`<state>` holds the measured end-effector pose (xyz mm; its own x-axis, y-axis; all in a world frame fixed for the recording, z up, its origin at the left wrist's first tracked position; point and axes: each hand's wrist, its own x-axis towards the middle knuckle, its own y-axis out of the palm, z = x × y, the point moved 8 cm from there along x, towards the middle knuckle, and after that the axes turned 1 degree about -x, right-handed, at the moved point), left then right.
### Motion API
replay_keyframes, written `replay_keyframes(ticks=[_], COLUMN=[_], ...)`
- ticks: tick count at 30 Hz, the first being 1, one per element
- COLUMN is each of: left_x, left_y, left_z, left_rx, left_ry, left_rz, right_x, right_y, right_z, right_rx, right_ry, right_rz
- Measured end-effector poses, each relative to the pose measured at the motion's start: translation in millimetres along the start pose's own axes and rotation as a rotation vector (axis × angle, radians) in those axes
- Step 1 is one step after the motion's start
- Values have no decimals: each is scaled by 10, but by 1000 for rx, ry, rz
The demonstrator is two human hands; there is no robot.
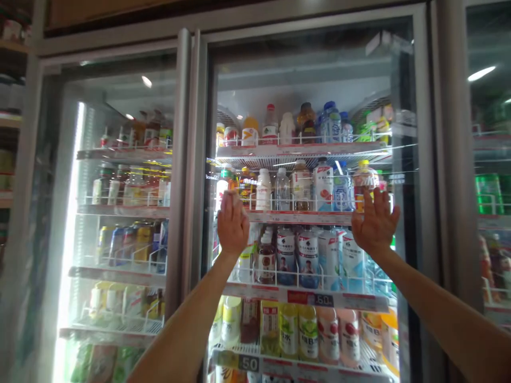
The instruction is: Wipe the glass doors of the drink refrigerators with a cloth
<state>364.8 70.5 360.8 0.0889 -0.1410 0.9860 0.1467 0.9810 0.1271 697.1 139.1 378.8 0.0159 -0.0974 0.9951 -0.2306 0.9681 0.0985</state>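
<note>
Left hand (pixel 233 226) flat, right hand (pixel 376 222) spread, glass door (pixel 303 64) between them and bottles (pixel 308 255) on packed shelves (pixel 303 217).

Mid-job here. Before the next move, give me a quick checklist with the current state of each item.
1. Right hand open with nothing in it: ok, fingers spread.
2. Left hand free: cannot tell; fingers point up, but the tips blur against a pale patch.
3. Hands pressing on the glass: cannot tell; both are raised before it, but contact is unclear.
4. Middle door shut: ok, as far as it shows.
5. Vertical metal bar clear of both hands: ok.
6. White bottle on the second shelf upright: ok.
</note>
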Motion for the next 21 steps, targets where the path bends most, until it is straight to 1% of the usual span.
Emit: replay_keyframes(ticks=[1,2,3,4,6,7,8,9,10,11,13,14,15,16,17,18,20,21], left_x=[52,66,51,5,-182,-279,-329,-311,-230,-111,103,149,160,160,169,184,174,142], left_y=[-12,13,71,149,294,332,343,331,300,252,118,59,27,32,76,151,338,416], left_z=[53,-18,-206,-477,-1053,-1234,-1287,-1208,-1007,-713,-28,243,396,408,278,32,-619,-897], left_rx=[4,-10,-39,-78,-158,-183,-191,-185,-170,-146,-98,-76,-62,-58,-64,-83,-131,-151], left_ry=[-96,-116,-58,64,392,525,593,585,502,359,-28,-217,-359,-429,-409,-305,44,218], left_rz=[-55,-70,-44,15,170,231,263,266,243,196,59,-10,-62,-85,-74,-31,109,180], right_x=[2,5,6,8,9,9,9,9,9,9,10,9,9,9,8,7,6,5], right_y=[-2,-8,-16,-23,-37,-41,-44,-45,-45,-44,-43,-43,-40,-38,-37,-35,-35,-33], right_z=[5,11,17,22,22,19,13,8,6,6,10,14,19,21,22,22,15,10], right_rx=[0,3,9,15,28,33,36,37,37,36,30,25,22,22,25,30,42,46], right_ry=[7,11,11,7,0,-4,-6,-8,-8,-8,-1,4,6,8,8,5,-6,-11], right_rz=[11,17,19,19,11,7,4,2,1,3,9,13,18,21,21,17,2,-5])
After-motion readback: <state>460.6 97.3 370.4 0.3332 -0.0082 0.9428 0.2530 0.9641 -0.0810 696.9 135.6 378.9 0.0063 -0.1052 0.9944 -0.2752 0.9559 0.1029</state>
